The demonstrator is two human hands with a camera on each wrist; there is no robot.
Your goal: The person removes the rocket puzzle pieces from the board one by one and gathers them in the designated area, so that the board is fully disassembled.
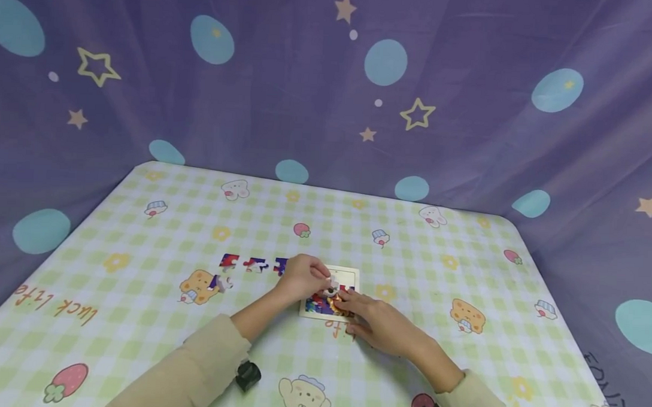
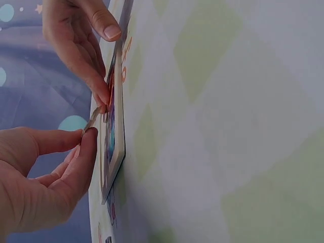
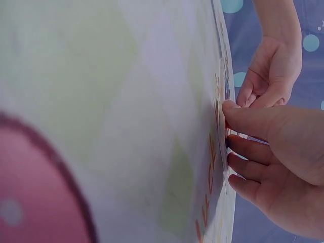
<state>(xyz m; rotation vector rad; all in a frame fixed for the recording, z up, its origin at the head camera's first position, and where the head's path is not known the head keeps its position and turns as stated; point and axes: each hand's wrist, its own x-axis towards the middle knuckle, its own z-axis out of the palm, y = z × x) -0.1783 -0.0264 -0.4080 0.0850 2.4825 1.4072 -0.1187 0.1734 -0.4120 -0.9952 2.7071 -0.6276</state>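
Observation:
A small jigsaw tray [image 1: 327,317] with a pale rim lies on the table, its lower part filled with colourful puzzle pieces [image 1: 316,306]. Between thumb and fingers, my left hand [image 1: 302,276] pinches a jigsaw piece [image 2: 91,120], held tilted over the tray. My right hand [image 1: 383,324] reaches in from the other side, its fingertips resting on the filled part and the tray's right edge. In the right wrist view, the fingers of the right hand [image 3: 283,157] are extended and spread along the tray's edge. The picture under both hands is partly hidden.
Left of the tray lie loose jigsaw pieces: a red one [image 1: 229,260], a purple and white one [image 1: 256,264], a dark blue one [image 1: 279,266] beside the left hand, and another [image 1: 222,283] nearer me. A checked cloth [image 1: 157,251] covers the table; a purple curtain [image 1: 308,107] hangs behind.

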